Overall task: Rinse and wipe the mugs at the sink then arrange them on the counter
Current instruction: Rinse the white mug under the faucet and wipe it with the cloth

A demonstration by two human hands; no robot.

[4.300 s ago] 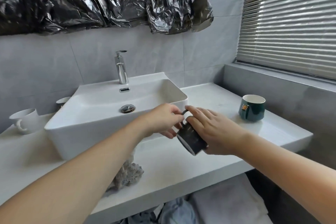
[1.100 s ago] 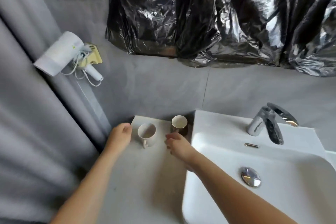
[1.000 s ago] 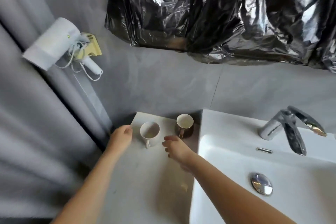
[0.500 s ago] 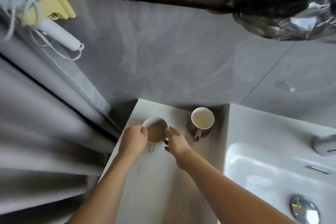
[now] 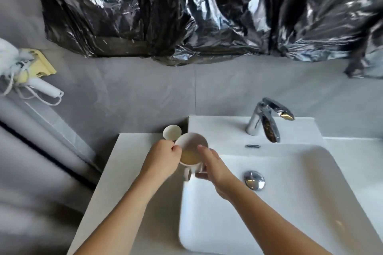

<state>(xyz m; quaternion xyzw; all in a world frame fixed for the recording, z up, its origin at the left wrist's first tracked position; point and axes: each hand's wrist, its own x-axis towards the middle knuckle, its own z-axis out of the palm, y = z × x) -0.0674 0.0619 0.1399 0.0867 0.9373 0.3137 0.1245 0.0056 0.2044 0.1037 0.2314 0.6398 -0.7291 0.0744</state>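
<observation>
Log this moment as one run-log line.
step: carry to sink | white mug: held, both hands | left hand | right hand | second mug: counter | tap: off

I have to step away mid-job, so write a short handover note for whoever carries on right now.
Left hand grips the white mug at its rim; right hand holds its other side, fingers against the rim. The mug is lifted at the sink's left edge, yellowish liquid inside. A second mug stands on the counter behind. The faucet shows no water. Left: empty, rinse and wipe both, then arrange them.
</observation>
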